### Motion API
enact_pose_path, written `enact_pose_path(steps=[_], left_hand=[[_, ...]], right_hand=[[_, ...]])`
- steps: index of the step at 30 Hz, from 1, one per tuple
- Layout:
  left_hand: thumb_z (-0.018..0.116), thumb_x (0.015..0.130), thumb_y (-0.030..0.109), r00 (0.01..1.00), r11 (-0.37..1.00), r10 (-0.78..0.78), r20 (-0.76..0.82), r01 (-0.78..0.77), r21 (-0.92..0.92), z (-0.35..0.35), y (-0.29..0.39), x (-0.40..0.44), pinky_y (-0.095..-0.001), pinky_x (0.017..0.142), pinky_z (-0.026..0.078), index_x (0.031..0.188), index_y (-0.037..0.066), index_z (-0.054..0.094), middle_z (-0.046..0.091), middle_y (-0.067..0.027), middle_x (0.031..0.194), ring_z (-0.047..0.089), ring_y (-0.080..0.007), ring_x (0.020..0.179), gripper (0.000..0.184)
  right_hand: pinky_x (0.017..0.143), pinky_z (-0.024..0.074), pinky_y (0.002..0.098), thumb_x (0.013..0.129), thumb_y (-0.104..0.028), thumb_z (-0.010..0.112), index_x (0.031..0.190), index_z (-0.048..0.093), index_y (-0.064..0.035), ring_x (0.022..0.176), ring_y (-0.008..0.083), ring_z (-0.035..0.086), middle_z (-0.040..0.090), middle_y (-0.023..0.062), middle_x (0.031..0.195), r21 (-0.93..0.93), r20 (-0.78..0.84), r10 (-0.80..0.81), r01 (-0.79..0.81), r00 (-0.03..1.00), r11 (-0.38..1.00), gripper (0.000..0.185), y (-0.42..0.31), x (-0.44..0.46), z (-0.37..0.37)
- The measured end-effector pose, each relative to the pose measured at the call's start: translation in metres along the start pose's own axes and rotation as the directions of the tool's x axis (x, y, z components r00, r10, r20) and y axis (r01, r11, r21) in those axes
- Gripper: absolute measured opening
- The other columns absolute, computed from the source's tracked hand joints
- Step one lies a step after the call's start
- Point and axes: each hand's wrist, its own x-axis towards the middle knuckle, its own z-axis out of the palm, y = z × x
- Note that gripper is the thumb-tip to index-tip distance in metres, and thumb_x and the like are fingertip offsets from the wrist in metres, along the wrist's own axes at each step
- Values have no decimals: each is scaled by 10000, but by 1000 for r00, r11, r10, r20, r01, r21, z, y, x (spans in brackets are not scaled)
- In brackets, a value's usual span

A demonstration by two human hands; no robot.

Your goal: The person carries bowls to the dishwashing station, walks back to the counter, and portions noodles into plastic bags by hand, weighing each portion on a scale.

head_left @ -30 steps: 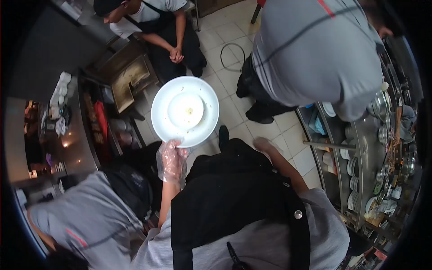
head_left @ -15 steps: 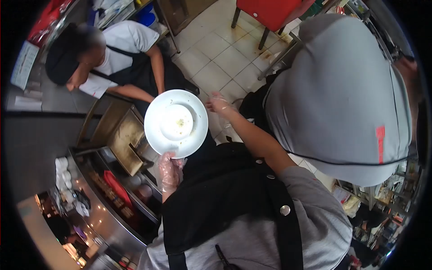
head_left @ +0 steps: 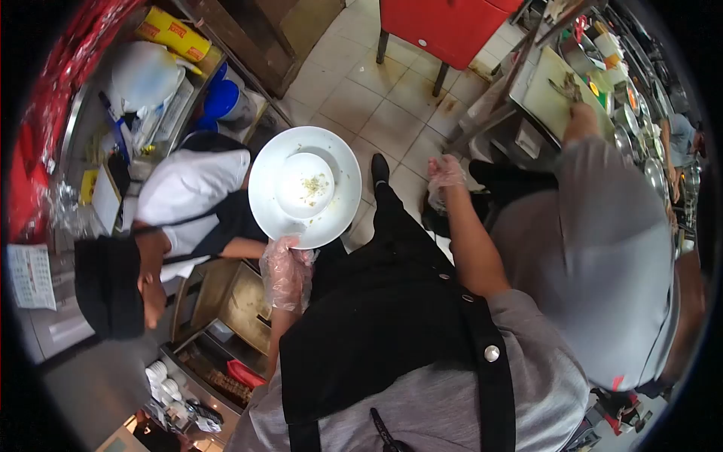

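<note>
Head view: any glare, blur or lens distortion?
Throughout the head view: fisheye distortion with blackened corners; the round white dish is brightly lit, yet its yellowish-green crumbs are readable; the left hand glints in clear plastic; a pale patch at upper left is blurred.

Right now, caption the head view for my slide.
Gloved left hand holds a wide-rimmed white dish, crumbs at its centre, above a tiled floor.

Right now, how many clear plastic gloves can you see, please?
2: one glove on the left hand, holding a wide-rimmed white dish; another on the held-out right hand. Others may be hidden.
</note>
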Motion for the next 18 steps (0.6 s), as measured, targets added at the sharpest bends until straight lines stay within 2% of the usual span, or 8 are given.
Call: enact_pose_path(steps=[2, 4, 7, 10, 13, 15, 16, 18], left_hand=[[573, 797, 81, 999, 1000, 2, 54, -1, -16, 31, 21, 30, -288, 462, 413, 1135, -40, 526, 592, -93, 777, 499, -161, 496, 363], [570, 799, 82, 999, 1000, 5, 53, -5, -7, 65, 44, 61, -289, 475, 409, 1138, -44, 522, 589, -96, 779, 503, -165, 514, 364], [557, 810, 93, 998, 999, -12, 60, 10, 42, 93, 80, 113, -293, 507, 394, 1119, -52, 524, 576, -107, 774, 506, -174, 557, 343], [559, 834, 127, 1000, 993, -20, -5, 20, 118, 121, 113, 166, -301, 504, 390, 1038, -41, 544, 563, -105, 743, 494, -180, 547, 265], [582, 847, 121, 995, 1000, 29, -94, -29, 4, 158, 124, 202, -273, 503, 385, 912, 4, 555, 550, -73, 720, 487, -163, 546, 137], [585, 850, 117, 996, 999, 47, -77, -45, 24, 175, 141, 221, -268, 505, 387, 907, 4, 556, 547, -70, 716, 490, -159, 550, 130], [587, 853, 114, 995, 997, 68, -69, -66, 42, 183, 147, 230, -262, 507, 389, 902, 4, 557, 545, -67, 712, 493, -156, 554, 124], [586, 859, 119, 989, 997, 64, -131, -59, 46, 188, 152, 255, -263, 509, 392, 906, 1, 558, 546, -66, 713, 496, -155, 556, 130]], right_hand=[[647, 585, 350, 987, -289, 511, 1155, 529, -33, 737, 275, 652, 676, 161, 966, -186, 166, -331, 359, 929, 915, 307, -21, 83, -20], [653, 584, 351, 1006, -303, 502, 1168, 530, -28, 815, 273, 657, 666, 155, 1041, 27, -223, -232, 244, 947, 969, 321, -49, 51, 40], [542, 548, 329, 1013, -277, 513, 1131, 526, -26, 686, 246, 638, 654, 156, 898, -50, -278, -201, 195, 939, 980, 277, -70, 59, 65], [515, 515, 340, 995, -215, 529, 1075, 538, -29, 647, 239, 621, 635, 139, 855, -432, -304, -273, 124, 913, 893, 203, -95, 138, 24], [581, 558, 370, 959, -239, 530, 1039, 596, -35, 665, 245, 652, 670, 136, 836, -486, -111, -245, 163, 963, 859, 228, -117, 192, -11], [568, 546, 369, 941, -212, 529, 993, 603, -34, 677, 248, 660, 679, 144, 845, -993, 86, -262, 104, 961, 55, 200, -129, 202, 17], [568, 546, 369, 941, -212, 529, 993, 603, -34, 677, 248, 660, 679, 144, 845, -992, 96, -270, 114, 958, 51, 200, -134, 212, 39], [570, 541, 373, 934, -209, 539, 968, 611, -46, 700, 249, 671, 690, 144, 851, -821, -313, -194, -163, 930, 548, 181, -138, 236, 84]])
